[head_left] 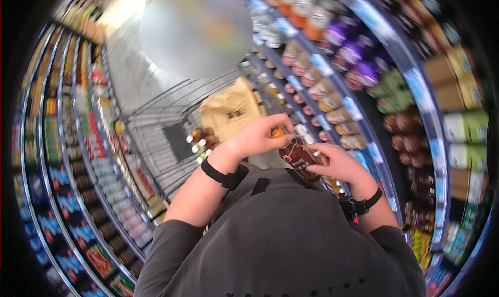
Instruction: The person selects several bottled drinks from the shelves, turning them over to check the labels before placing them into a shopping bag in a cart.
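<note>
A dark reddish-brown bottle (300,160) with an orange cap (278,133) is held tilted close in front of my body. The fingers of my left hand (262,136) are closed round its cap and neck. My right hand (335,163) grips the lower part of the bottle, thumb across the label. Both wrists wear black bands. Just ahead and to the left stands a wire shopping cart (156,141). Inside it are a tan paper-like bag (231,110) and several bottles (201,142) with white caps.
Shelves of bottles and jars with blue-edged price rails (353,110) run close along my right. More shelves of packaged goods (83,156) line the left side of the aisle. Grey floor (122,63) lies beyond the cart. A blurred round patch hides the far middle.
</note>
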`<act>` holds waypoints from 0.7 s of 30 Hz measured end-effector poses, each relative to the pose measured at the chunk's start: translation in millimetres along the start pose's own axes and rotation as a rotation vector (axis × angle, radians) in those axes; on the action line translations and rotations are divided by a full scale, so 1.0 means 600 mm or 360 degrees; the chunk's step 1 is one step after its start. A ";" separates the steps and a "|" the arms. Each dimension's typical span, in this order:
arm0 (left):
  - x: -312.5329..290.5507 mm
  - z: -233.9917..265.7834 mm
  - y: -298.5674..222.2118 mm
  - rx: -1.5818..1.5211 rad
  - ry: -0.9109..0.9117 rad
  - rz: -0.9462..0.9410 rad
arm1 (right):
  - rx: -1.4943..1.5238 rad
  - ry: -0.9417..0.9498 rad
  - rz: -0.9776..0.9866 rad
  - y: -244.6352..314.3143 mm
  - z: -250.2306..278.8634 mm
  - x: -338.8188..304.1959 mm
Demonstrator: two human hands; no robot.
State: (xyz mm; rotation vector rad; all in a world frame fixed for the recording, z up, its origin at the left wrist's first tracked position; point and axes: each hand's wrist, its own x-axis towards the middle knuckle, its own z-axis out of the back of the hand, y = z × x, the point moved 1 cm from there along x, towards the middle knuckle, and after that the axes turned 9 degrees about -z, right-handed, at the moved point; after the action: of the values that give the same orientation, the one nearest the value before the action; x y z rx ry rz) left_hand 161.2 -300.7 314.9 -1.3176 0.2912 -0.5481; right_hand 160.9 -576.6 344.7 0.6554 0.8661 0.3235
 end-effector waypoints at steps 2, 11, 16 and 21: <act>-0.075 0.067 0.025 0.0103 -0.0305 0.0219 | 0.0059 0.0037 0.0005 0.028 -0.021 0.060; -0.372 0.289 0.334 0.0857 -0.1124 0.1048 | 0.0077 0.0270 -0.0050 0.114 -0.085 0.207; -0.463 0.353 0.523 0.0577 -0.1440 0.1373 | 0.0692 0.0082 -0.0372 0.121 -0.104 0.195; -0.494 0.357 0.655 0.0474 -0.1360 0.1669 | 0.0602 -0.0064 -0.0494 0.098 -0.106 0.160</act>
State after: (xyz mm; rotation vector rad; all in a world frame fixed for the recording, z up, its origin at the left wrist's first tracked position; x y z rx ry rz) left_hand 103.9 94.4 -44.0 -0.8382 0.1383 0.8207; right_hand 170.1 -457.3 295.7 0.8586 0.9841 -0.1373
